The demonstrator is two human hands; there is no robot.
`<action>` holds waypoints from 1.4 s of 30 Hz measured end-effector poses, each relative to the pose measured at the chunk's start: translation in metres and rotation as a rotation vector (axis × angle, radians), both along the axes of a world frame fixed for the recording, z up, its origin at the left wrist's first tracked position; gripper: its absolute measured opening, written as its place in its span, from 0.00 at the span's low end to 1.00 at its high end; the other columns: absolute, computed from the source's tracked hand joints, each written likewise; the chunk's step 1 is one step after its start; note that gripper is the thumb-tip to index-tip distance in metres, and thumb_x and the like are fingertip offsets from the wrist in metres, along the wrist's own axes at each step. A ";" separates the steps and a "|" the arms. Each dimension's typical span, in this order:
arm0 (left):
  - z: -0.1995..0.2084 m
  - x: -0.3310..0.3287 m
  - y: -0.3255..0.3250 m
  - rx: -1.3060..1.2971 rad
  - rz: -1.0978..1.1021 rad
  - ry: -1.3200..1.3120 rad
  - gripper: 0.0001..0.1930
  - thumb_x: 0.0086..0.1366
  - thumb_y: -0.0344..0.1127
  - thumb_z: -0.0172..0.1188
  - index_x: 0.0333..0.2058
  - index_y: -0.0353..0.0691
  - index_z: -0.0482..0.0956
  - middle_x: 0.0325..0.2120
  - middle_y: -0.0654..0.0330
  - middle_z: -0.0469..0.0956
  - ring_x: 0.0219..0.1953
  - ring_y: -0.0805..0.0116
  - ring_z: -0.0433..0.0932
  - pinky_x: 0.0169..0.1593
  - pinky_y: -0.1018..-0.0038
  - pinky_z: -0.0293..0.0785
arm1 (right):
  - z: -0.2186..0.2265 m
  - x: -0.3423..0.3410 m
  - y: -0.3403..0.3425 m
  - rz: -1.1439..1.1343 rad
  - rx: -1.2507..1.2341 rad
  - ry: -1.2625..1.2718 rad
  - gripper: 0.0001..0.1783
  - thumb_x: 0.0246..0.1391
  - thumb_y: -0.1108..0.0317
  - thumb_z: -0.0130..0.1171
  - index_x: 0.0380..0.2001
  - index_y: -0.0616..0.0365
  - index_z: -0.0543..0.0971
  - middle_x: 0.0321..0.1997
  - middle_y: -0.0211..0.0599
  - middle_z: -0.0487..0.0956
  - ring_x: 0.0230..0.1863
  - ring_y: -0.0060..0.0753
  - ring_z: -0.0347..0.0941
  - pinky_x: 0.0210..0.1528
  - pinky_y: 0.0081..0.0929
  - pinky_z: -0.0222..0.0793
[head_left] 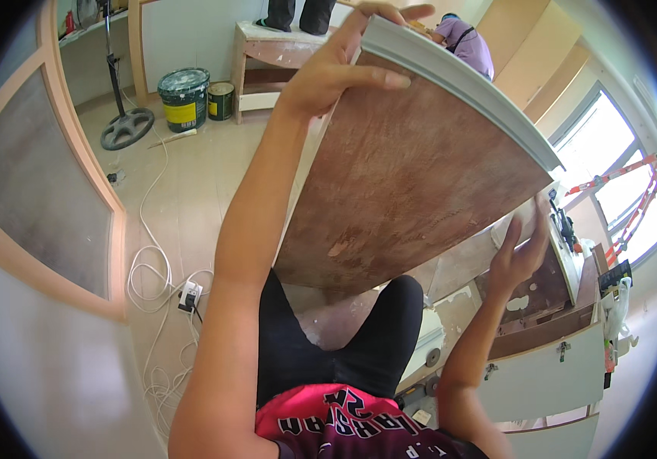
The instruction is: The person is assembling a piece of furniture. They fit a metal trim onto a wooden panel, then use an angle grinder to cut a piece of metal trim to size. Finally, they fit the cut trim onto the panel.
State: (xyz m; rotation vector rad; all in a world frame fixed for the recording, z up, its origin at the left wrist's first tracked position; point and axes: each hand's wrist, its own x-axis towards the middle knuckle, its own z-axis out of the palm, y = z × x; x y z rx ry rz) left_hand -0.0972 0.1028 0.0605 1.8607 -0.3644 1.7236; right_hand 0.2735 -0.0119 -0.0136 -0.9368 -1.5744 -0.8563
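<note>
A large brown wooden panel (412, 172) is tilted up in front of me, with pale moulding (458, 80) along its upper edge. The brown face is rough and smudged. My left hand (336, 73) is closed round the upper left corner, its thumb across the brown face and its fingers over the moulding. At the lower right edge, my right hand (523, 249) holds the panel's side, thumb and fingers on either side of a pale part. That hand is slightly blurred. The panel's lower end comes down by my knees.
White cable (164, 264) and a socket block (190, 296) lie on the floor at left. Two paint buckets (184, 99) stand near a low bench (267, 53) with a person's feet on it. Another person (467, 47) works behind. Right are pale cabinet fronts (550, 375) and an orange ladder (638, 203).
</note>
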 end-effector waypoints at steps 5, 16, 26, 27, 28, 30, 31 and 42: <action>-0.011 -0.005 0.007 -0.098 -0.297 0.043 0.36 0.58 0.23 0.73 0.66 0.47 0.74 0.63 0.50 0.80 0.73 0.56 0.72 0.79 0.57 0.63 | 0.141 -0.104 0.023 0.165 -0.033 -0.414 0.24 0.70 0.65 0.67 0.66 0.56 0.81 0.64 0.51 0.84 0.64 0.53 0.81 0.66 0.45 0.75; -0.022 0.002 0.005 -0.036 -0.421 -0.001 0.39 0.49 0.25 0.77 0.63 0.45 0.77 0.62 0.53 0.79 0.72 0.53 0.71 0.81 0.57 0.59 | 0.136 -0.135 0.030 0.003 -0.460 -0.421 0.31 0.48 0.51 0.84 0.44 0.61 0.81 0.29 0.40 0.84 0.29 0.35 0.80 0.37 0.36 0.76; -0.040 0.006 0.028 -0.008 -0.724 0.040 0.40 0.56 0.26 0.75 0.69 0.43 0.72 0.60 0.61 0.79 0.66 0.70 0.76 0.72 0.69 0.68 | 0.120 -0.126 0.044 0.040 -0.504 -0.327 0.48 0.49 0.35 0.78 0.55 0.72 0.80 0.31 0.37 0.82 0.34 0.34 0.78 0.42 0.34 0.72; -0.041 0.006 0.029 -0.041 -0.725 0.040 0.41 0.56 0.26 0.75 0.70 0.42 0.71 0.60 0.61 0.79 0.65 0.71 0.76 0.71 0.70 0.68 | 0.122 -0.128 0.045 0.044 -0.511 -0.331 0.49 0.50 0.35 0.77 0.55 0.73 0.80 0.31 0.37 0.82 0.34 0.33 0.78 0.42 0.33 0.72; -0.042 0.006 0.032 -0.076 -0.724 0.045 0.43 0.56 0.26 0.75 0.71 0.42 0.70 0.60 0.61 0.79 0.65 0.71 0.76 0.71 0.71 0.69 | 0.122 -0.128 0.047 0.050 -0.518 -0.331 0.50 0.51 0.34 0.77 0.55 0.74 0.79 0.32 0.37 0.82 0.34 0.32 0.78 0.42 0.32 0.72; -0.044 0.008 0.037 -0.086 -0.739 0.035 0.44 0.56 0.25 0.74 0.73 0.41 0.68 0.60 0.61 0.79 0.65 0.72 0.76 0.69 0.72 0.70 | 0.117 -0.114 0.053 0.057 -0.462 -0.336 0.48 0.43 0.45 0.84 0.58 0.71 0.80 0.37 0.39 0.85 0.40 0.34 0.80 0.46 0.34 0.75; -0.046 0.008 0.037 -0.095 -0.741 0.034 0.45 0.56 0.25 0.73 0.73 0.40 0.68 0.60 0.61 0.79 0.65 0.72 0.76 0.69 0.72 0.71 | 0.113 -0.107 0.057 0.067 -0.434 -0.336 0.49 0.40 0.50 0.88 0.60 0.70 0.80 0.40 0.40 0.87 0.43 0.35 0.82 0.48 0.35 0.77; -0.040 0.001 0.044 -0.155 -0.865 0.049 0.34 0.56 0.23 0.62 0.64 0.39 0.72 0.54 0.59 0.78 0.58 0.72 0.77 0.62 0.70 0.74 | 0.097 -0.107 0.063 0.051 -0.393 -0.113 0.62 0.38 0.33 0.84 0.66 0.71 0.77 0.59 0.46 0.80 0.60 0.45 0.79 0.61 0.43 0.72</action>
